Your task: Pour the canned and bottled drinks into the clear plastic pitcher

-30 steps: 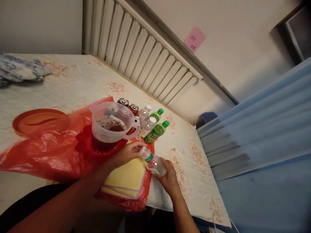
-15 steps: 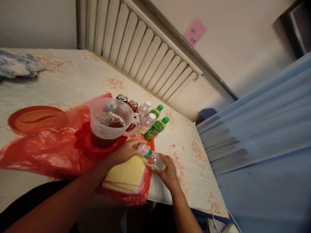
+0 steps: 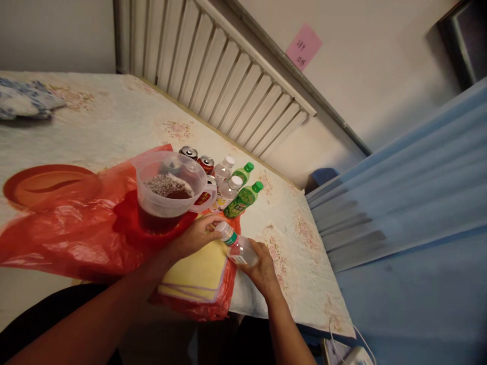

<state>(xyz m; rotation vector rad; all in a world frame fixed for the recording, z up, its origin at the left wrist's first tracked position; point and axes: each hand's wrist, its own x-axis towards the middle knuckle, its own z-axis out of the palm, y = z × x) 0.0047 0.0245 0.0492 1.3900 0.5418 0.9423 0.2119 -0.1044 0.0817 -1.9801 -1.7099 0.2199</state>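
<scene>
A clear plastic bottle [image 3: 243, 251] with a green-and-red label is tilted in front of me, its white cap [image 3: 221, 229] pointing up and left. My right hand [image 3: 262, 267] wraps round the lower part of the bottle. At the neck end, my left hand [image 3: 200, 235] has its fingers curled in a pinch at the cap. Beneath the bottle lies a stack of yellow cloths [image 3: 196, 274] with purple edging. Left of it, a translucent plastic jug [image 3: 167, 205] holds dark, foamy liquid.
Behind the jug's handle stand green-capped bottles [image 3: 242, 200], white-capped bottles [image 3: 231, 188] and several cans [image 3: 206, 163]. A red plastic bag [image 3: 83, 238] spreads under the jug, beside an orange lid [image 3: 49, 185]. A radiator [image 3: 220, 76] and a blue curtain [image 3: 403, 243] border the table.
The view has shifted slightly, so everything sits a little further left. Both hands keep their places on the bottle, which has turned a little so its label shows differently.
</scene>
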